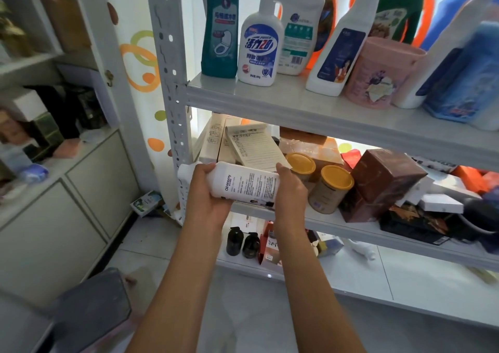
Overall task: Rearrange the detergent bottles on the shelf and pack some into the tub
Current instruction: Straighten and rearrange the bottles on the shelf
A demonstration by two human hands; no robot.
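A white detergent bottle [243,184] with black print lies sideways in front of the shelf's middle level, cap pointing left. My left hand [206,193] grips its neck end from below. My right hand [290,188] holds its base end. On the upper shelf [297,104] stand a teal toilet-cleaner bottle [220,25], a white pump bottle [260,42], a white bottle with a green label [299,31], a slanted white bottle [340,53], a pink tub [378,71] and blue bottles [464,77].
The middle shelf holds a notepad [255,147], two yellow-lidded cans [330,188], brown boxes [383,179] and clutter. Dark small bottles [243,240] sit on the bottom shelf. A grey upright post [172,82] stands left, a cabinet [67,204] further left, a dark grey container [91,312] at lower left.
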